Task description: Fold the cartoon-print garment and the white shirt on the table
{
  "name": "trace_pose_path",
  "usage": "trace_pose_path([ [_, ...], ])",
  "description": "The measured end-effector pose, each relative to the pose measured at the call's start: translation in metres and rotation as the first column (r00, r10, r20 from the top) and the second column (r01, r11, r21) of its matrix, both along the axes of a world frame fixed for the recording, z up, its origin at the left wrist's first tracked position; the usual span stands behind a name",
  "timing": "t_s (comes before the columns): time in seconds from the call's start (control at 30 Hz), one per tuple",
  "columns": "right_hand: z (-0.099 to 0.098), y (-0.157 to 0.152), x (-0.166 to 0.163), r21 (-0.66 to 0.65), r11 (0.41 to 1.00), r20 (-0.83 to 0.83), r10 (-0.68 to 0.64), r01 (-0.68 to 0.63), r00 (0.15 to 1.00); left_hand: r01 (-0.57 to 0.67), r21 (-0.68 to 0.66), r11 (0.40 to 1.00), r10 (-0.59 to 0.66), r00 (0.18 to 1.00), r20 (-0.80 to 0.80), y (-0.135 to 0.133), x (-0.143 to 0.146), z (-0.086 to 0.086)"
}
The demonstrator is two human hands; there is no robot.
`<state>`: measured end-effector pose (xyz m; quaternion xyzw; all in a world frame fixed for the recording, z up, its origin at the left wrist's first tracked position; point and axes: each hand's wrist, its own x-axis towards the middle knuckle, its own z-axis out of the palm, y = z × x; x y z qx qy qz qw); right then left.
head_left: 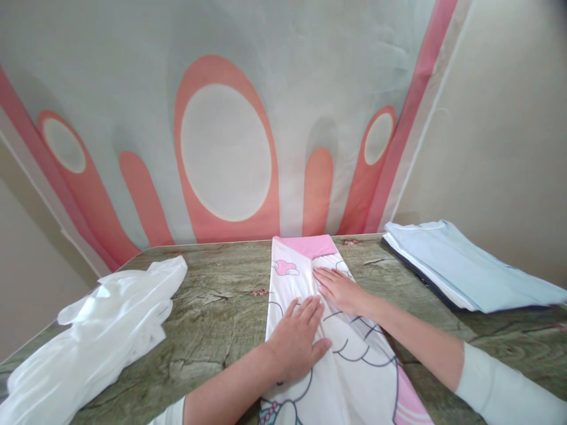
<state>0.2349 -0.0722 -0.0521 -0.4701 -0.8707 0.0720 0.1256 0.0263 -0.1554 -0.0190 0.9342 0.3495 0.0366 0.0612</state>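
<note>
A white and pink garment (354,378) with cartoon line prints lies folded lengthwise into a long strip on the table. Its pink part (305,245) shows at the far end, near the table's back edge. My left hand (299,339) rests flat on the middle of the cloth, fingers stretched out and thumb apart. Farther up, my right hand (341,289) lies on the right side of the strip, fingers extended along the fold. Both palms press on the fabric without gripping it. The near end of the garment runs out of view at the bottom.
A crumpled white cloth (101,324) lies on the left of the wood-patterned table (208,313). At the right sits a stack of folded clothes (469,265), light blue on top with white and dark layers below. Behind stands a wall with a pink-patterned hanging (292,88).
</note>
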Motion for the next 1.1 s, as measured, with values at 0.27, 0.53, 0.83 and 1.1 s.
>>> trace_pose_path([
  [0.27,0.001,0.002,-0.002,-0.036,0.998,-0.024,0.042,-0.043,0.999,-0.019,0.006,1.0,0.019,0.999,0.041,-0.003,0.002,0.004],
  [0.53,0.001,0.004,-0.002,0.091,0.996,-0.159,0.036,-0.022,0.987,-0.053,-0.014,0.999,0.054,0.98,0.194,0.002,0.006,0.017],
  [0.83,0.006,-0.01,-0.006,0.152,0.987,-0.276,-0.001,0.044,0.961,-0.445,-0.12,0.887,0.46,0.869,0.18,0.097,0.031,0.008],
  [1.1,-0.001,-0.002,-0.009,-0.045,0.99,-0.39,-0.141,0.134,0.91,-0.532,-0.174,0.829,0.557,0.815,0.162,0.104,0.037,-0.004],
])
